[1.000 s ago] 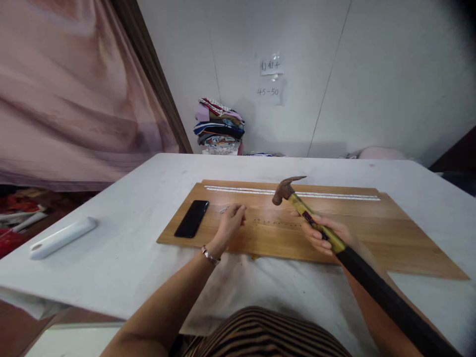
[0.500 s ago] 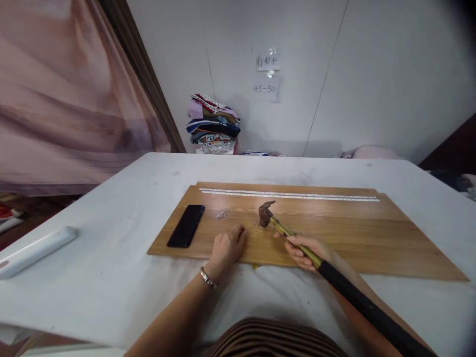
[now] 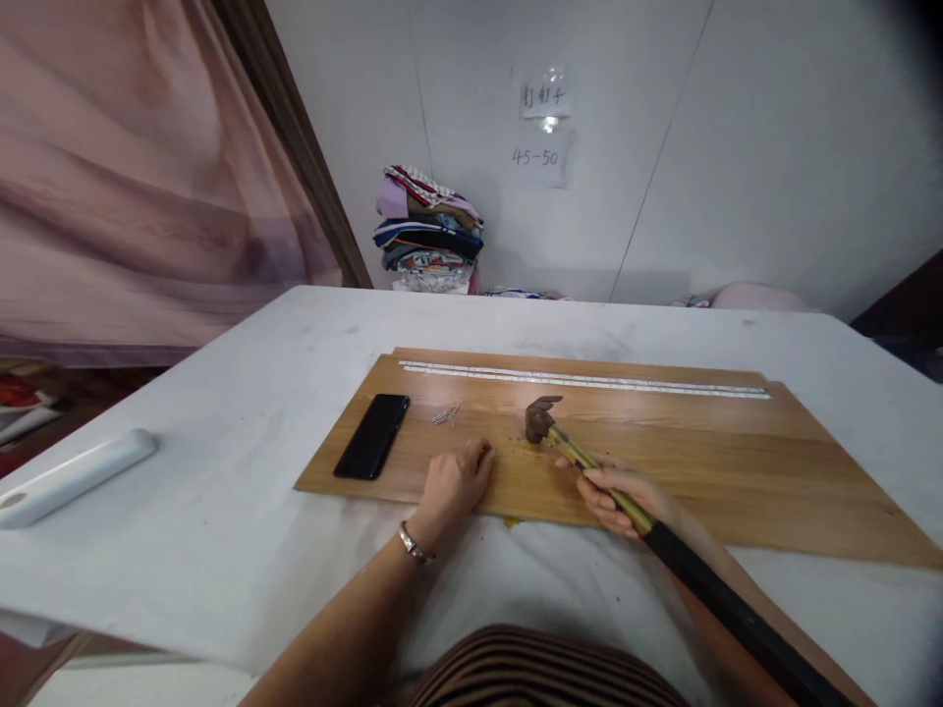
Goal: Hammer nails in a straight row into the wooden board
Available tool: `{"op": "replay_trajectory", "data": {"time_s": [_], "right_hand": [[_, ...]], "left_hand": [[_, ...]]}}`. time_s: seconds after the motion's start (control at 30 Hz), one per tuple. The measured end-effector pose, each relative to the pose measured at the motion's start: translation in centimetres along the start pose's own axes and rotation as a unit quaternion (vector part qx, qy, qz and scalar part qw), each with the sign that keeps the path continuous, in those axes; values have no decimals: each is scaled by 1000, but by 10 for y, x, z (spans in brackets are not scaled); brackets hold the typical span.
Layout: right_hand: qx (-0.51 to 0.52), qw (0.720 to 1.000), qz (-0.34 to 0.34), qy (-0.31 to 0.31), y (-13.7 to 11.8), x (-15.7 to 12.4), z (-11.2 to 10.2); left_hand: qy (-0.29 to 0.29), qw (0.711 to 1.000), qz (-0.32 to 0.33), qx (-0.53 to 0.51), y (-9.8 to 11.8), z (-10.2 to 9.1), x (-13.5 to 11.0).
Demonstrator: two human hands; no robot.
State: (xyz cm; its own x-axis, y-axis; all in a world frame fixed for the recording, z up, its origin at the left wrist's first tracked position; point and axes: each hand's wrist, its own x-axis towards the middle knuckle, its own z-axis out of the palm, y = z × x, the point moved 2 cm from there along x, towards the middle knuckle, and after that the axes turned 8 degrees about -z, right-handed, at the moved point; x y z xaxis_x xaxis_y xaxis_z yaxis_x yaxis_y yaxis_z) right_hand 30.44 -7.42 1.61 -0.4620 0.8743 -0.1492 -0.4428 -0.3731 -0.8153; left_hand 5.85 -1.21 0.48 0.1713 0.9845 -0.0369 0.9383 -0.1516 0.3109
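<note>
Right hand [image 3: 619, 496] has its fingers [image 3: 600, 491] wrapped tight around the claw hammer with the rusty brown head and yellow-and-black handle [image 3: 707, 581], gripping the yellow stretch just above where the black grip starts. The hammer head [image 3: 541, 420] sits ahead of those fingers and a bit to their left, down on the long light-brown wooden board [image 3: 699, 471] or just about touching it; hard to call. The black grip runs back past the wrist toward the body.

Left hand [image 3: 457, 481] rests on the board's near edge with its fingers [image 3: 478, 457] curled in loosely, knuckles up. I can't tell if anything is pinched under them. The hammer head is just off to the right of those fingertips, not touching them.

A small loose pile of thin silver nails [image 3: 446, 415] lies just beyond the left fingers, and a flat black phone [image 3: 372, 449] sits further left of them on the board. All of this is on a white table [image 3: 221, 471].
</note>
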Motion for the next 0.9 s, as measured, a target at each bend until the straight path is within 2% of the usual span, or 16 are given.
{"op": "replay_trajectory", "data": {"time_s": [0.17,0.47,0.73,0.9], "right_hand": [[1,1000,-9,-6,0,-1,1],[-10,1000,14,15,5,0,-8],[14,1000,-18,21,-7,-1,11],[16,999,-13,39,-2,0,18]], "left_hand": [[2,1000,3,-2,0,0,0],[5,1000,13,1,3,-2,1],[-5,1000,19,8,3,-1,4],[1,1000,21,12,4,-2,5]]}}
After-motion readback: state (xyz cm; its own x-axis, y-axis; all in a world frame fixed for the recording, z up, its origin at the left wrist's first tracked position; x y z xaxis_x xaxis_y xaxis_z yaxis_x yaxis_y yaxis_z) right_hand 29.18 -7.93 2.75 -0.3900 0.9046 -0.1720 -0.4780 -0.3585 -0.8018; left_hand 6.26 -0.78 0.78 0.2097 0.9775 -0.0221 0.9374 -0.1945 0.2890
